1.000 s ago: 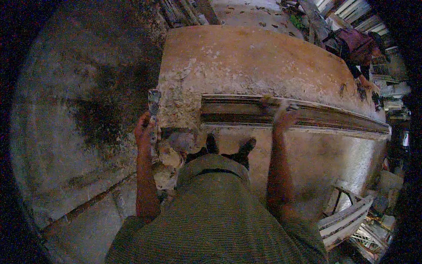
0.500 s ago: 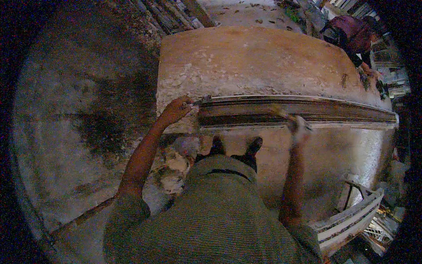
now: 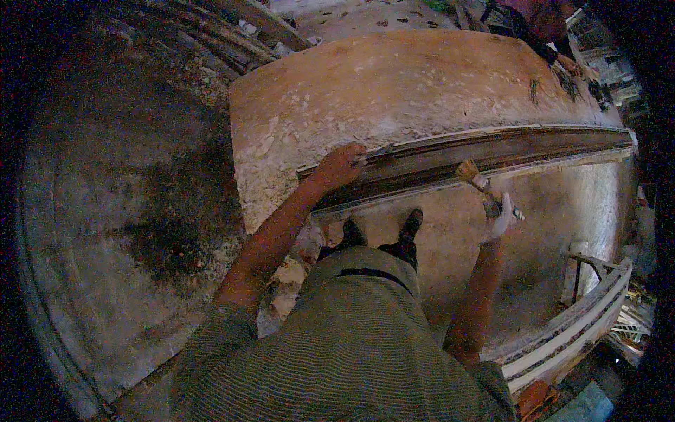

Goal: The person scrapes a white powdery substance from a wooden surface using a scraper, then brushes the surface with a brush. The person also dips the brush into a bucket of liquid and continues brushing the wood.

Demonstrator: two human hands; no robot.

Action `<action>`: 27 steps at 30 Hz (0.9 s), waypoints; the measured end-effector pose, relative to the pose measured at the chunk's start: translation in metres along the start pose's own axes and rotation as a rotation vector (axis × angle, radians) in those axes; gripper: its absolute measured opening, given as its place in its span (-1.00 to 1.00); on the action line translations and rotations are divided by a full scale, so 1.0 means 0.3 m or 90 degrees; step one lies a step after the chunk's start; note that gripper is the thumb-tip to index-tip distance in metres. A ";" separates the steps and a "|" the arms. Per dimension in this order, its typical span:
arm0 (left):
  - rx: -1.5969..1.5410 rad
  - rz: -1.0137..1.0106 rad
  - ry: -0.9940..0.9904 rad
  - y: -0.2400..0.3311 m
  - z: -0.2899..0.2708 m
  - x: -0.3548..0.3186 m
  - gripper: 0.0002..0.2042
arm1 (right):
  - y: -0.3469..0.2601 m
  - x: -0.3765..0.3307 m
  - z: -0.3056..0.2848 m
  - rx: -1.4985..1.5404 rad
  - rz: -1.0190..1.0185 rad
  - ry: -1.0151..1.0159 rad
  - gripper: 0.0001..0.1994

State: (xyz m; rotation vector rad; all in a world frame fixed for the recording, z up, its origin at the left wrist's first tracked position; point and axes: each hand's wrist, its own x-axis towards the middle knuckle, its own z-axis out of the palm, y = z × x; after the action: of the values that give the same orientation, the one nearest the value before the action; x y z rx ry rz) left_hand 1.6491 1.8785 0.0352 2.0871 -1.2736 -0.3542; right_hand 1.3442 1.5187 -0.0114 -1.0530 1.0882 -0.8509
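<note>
My right hand [image 3: 500,219] grips a paintbrush [image 3: 485,188]; my left hand [image 3: 339,167] presses flat on the long dark moulding [image 3: 492,144] beside it.

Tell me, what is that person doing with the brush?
A person stands over a big, rough workbench. The left hand presses on the end of a long dark wooden moulding lying across it. The right hand holds a paintbrush, bristles pointing at the moulding's near edge. Another pale moulding leans nearby.

Long dark moulded wooden strip [image 3: 478,151] lying across the big plaster-crusted slab [image 3: 394,84], left hand [image 3: 339,166] resting on its left end, right hand [image 3: 500,219] holding a bristle brush [image 3: 481,184] just before it.
</note>
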 end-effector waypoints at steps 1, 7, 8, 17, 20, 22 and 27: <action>-0.005 -0.038 -0.066 0.039 -0.002 0.050 -0.70 | -0.037 -0.010 0.055 -0.004 0.011 -0.005 -0.68; 0.000 -0.106 0.000 0.111 -0.173 0.002 -0.71 | -0.247 0.078 0.313 -0.351 -0.260 -0.053 -0.59; -0.010 -0.136 0.011 0.083 -0.215 -0.051 -0.72 | -0.247 0.094 0.351 -0.454 -0.306 -0.047 -0.58; -0.210 -0.430 0.508 -0.032 -0.474 -0.622 -0.77 | 0.242 -0.785 1.008 -0.627 -0.311 -0.567 -0.64; -0.139 -0.500 0.584 0.032 -0.546 -0.727 -0.78 | 0.166 -0.766 1.008 -0.651 -0.272 -0.659 -0.66; -0.141 -0.558 0.570 0.053 -0.574 -0.813 -0.79 | -0.004 -0.563 0.868 -0.578 -0.209 -0.559 -0.68; -0.232 -0.573 0.526 -0.025 -0.476 -1.023 -0.76 | -0.291 -0.301 0.523 -0.368 -0.227 -0.156 -0.79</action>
State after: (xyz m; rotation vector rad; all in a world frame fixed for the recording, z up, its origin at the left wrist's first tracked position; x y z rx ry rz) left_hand 1.5806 2.2026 0.1047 2.0084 0.2249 -0.0528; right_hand 1.4681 1.6143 0.1145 -1.8259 0.9702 -0.6679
